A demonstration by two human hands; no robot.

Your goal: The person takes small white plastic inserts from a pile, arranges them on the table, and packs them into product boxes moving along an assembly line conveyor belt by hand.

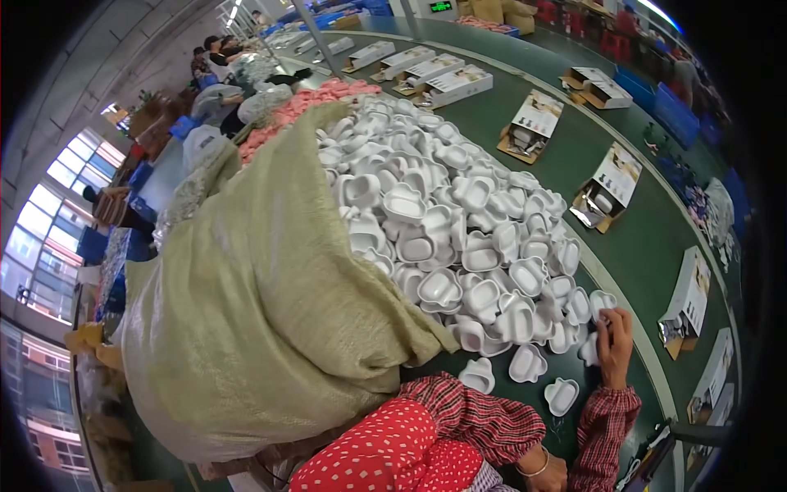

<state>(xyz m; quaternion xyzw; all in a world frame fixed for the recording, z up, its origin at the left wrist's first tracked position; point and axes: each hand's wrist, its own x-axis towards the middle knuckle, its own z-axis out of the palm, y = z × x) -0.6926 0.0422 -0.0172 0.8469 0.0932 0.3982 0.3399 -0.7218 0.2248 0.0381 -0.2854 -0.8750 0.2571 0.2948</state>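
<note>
**Fingers (604,330) bent at a white dish (602,301)**

Your right hand (618,348) is the nearer: its fingers are part-curled over the dish's near rim; I can't tell whether they grip it. The dish lies just ahead, at the right edge of the heap (467,238) on the green desk (515,393), long axis unclear. Your left hand (548,472) sits low, well apart, its fingers not clearly shown.

Daylight pours through the paned windows (39,231), left; a tube light (659,15) glares, upper right; edges bend into black!

White trays (484,246) block the left; belt (643,242) between boxes (687,297) is free.
</note>
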